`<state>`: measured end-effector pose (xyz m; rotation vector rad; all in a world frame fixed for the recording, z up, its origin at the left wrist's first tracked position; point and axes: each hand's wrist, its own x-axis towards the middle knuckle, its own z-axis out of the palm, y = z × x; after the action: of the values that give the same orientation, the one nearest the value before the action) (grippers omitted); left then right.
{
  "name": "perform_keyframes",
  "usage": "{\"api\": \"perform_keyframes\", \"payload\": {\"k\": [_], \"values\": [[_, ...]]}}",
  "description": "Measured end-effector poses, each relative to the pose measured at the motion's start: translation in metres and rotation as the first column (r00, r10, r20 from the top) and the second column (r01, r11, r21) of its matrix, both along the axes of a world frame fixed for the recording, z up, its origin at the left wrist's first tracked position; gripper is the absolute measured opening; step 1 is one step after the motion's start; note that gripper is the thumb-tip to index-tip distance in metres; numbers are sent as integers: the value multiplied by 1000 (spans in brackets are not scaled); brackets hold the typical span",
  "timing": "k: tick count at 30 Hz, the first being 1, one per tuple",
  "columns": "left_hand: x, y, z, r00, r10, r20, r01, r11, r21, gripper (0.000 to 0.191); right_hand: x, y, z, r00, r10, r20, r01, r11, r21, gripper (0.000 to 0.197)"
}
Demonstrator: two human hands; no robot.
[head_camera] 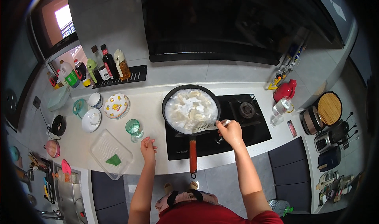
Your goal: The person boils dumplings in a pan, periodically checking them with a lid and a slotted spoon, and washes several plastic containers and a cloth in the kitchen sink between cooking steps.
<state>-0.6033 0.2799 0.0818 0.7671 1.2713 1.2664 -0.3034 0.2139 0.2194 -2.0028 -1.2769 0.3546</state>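
My right hand [231, 132] grips the handle of a perforated metal skimmer [202, 126]. The skimmer's head dips into the near right side of a black pan [219, 105] on the gas hob [180, 150]. Pale, dumpling-like pieces [194, 114] float there in foamy white liquid. Toward me points the pan's reddish-brown handle [193, 158], which neither hand touches. My left hand [148, 149] hovers over the counter's front part, empty, its fingers loosely bent. Just beyond it is a green glass mug [133, 126] with what looks like clear liquid.
Left on the counter [154, 105] lie a clear plastic tray [99, 147] holding a green piece, a stack of patterned plates [116, 106], and bowls. Bottles [109, 62] line a black wall shelf. A red jug [284, 90] and clear glassware [281, 106] stand right of the second burner [247, 110].
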Motion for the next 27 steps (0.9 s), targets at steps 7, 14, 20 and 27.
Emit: {"api": "perform_keyframes", "payload": {"k": [7,14,20,27], "values": [[9,12,-4,1000,-22,8,22,1000,-5,18,13,-7,-47,912,18,-409,35,992,120,17],[7,18,-7,1000,-26,5,26,1000,4,19,12,33,-98,817,36,-576,99,974,201,14],[-15,10,-7,999,32,-13,-32,999,-33,17,-2,70,-96,920,-48,-389,145,963,225,15],[-24,3,-10,999,42,5,-42,998,-50,16,6,98,-107,960,-94,-262,177,933,314,15]]}}
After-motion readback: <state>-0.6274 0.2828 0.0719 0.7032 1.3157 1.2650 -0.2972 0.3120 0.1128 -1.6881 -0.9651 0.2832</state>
